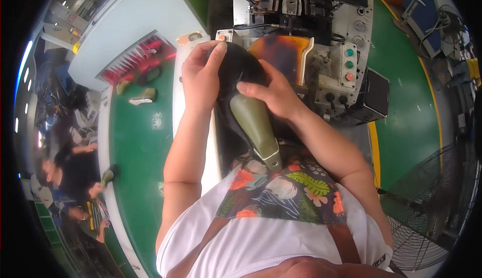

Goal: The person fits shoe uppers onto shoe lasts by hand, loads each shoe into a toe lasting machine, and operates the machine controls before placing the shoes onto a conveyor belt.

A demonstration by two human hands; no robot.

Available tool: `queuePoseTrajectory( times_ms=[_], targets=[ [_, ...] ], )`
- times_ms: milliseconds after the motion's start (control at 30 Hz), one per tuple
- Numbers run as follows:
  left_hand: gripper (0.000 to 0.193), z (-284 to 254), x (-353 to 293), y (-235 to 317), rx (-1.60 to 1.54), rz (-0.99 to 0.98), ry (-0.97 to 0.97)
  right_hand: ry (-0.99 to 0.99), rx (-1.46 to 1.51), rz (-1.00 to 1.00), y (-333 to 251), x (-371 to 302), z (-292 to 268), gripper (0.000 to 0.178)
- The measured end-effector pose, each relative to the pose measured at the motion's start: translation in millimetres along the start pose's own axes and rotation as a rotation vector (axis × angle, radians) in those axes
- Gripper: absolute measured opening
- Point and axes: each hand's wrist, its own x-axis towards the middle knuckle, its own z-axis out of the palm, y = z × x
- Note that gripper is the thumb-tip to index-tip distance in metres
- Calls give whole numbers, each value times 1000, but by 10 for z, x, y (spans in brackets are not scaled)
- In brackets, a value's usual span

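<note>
Between my hands is a black shoe upper [240, 67], fitted around a green shoe last [255, 120]. The heel end of the last points toward my patterned apron [286, 187]. My left hand [198, 75] pinches the upper's far left edge between thumb and fingers. Gripping the upper's right side, my right hand [278, 92] has its thumb on top beside the last, while its other fingers are partly hidden. Just beyond the upper stands an amber, dark-stained plate [283, 52] with a pale edge.
Ahead is a machine with a shoe-shaped metal part [292, 2]. A button panel [350, 64] and a black box [370, 97] stand right. Leftward, a green conveyor [135, 142] carries lasts [144, 96] near a red-lit opening [143, 57]. A wire fan [424, 218] stands lower right; people [70, 172] work far left.
</note>
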Motion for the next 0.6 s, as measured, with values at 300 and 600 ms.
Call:
queuePoseTrajectory(
  times_ms=[300, 600],
  targets=[
    [36, 511, -313, 177, -445, -207, -721, -90, 708, -20, 277, -461, -492, 73],
    [41, 802, -547, 418, -118, 155, -741, 273, 579, -45, 80, -670, -347, 52]
  ],
)
